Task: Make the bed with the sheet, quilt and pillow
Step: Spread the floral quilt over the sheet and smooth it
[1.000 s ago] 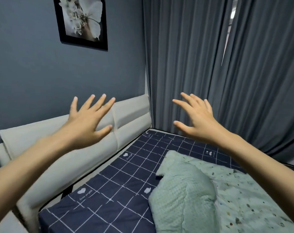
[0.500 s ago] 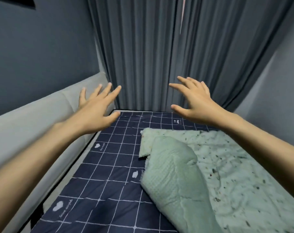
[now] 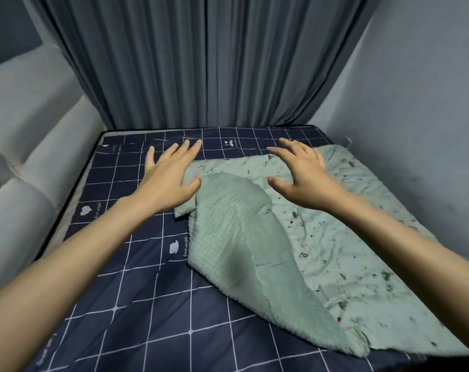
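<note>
Left hand (image 3: 168,178): open wide with straight fingers, holding nothing. It hangs over the quilt's far left corner, thumb just beside the fold. I cannot tell if it touches.
Right hand (image 3: 305,175): open too, fingers spread and a little bent, empty, above the quilt's far edge.
Quilt (image 3: 335,237): pale green and rumpled, on the right half of the bed. Its left side is flipped over onto itself as a flap (image 3: 236,232) running from far to near, textured underside up.
Sheet (image 3: 136,304): navy grid, lying flat, bare on the left half up to the headboard (image 3: 26,162).
Pillow: not in view.
Step in hand: as I judge it, opening the flap and spreading the quilt leftward.
Grip: I pinch the far corner with my left fingers, taking only the top layer.
Pull: low and leftward toward the headboard, so the flap unrolls rather than drags the whole quilt.
Anchor: my right palm presses the quilt on the right so it does not slide.
Watch: tugging hard may wrinkle the sheet underneath.
After: smooth from the middle outward.
</note>
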